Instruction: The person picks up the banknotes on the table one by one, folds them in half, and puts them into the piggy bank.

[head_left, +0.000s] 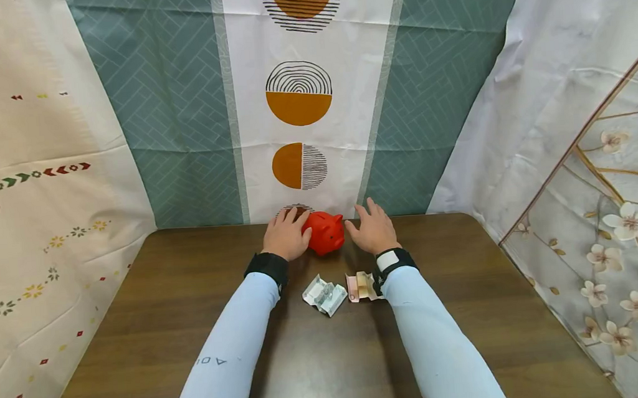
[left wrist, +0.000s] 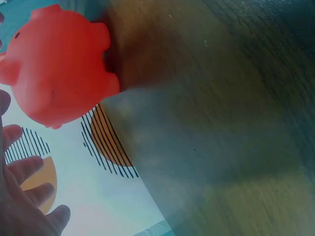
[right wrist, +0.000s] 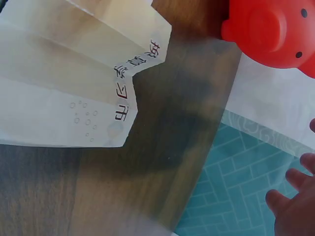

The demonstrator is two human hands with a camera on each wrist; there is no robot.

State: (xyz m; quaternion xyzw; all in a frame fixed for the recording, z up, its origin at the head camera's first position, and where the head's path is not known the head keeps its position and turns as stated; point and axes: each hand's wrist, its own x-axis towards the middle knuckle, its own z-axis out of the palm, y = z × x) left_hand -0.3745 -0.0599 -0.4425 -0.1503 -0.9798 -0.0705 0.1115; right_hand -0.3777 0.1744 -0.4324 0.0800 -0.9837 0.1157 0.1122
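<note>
Sitting near the far edge of the surface (head_left: 139, 338) in the head view is a red piggy bank (head_left: 326, 233), parked right between two hands, snout angled toward the right one. The left hand (head_left: 287, 234) is pretty relaxed, fingers spread, with the thumb right up at the pig's side, though I can't tell if it's actually touching. The right hand (head_left: 373, 229) is just beside the pig on the other side, fingers spread too and not holding anything. Closer to the person there are two creased paper notes: a greenish one (head_left: 325, 295) lying kinda diagonal, and a pinkish-yellow one (head_left: 362, 286) partly hidden by the right wrist. Both arms have pale blue sleeves (head_left: 226, 350) and black wristbands (head_left: 268, 268), and there's a cloth (head_left: 255, 104) with orange and striped circles behind it all. Over in the left wrist view, the pig fills the upper left, stubby feet toward the surface, and the fingers fan out below it with nothing pinched. Right wrist view has a creased note at upper left with dark printed characters (right wrist: 137, 61), the pig cut off at upper right, and spread fingertips at lower right, clear of both.
</note>
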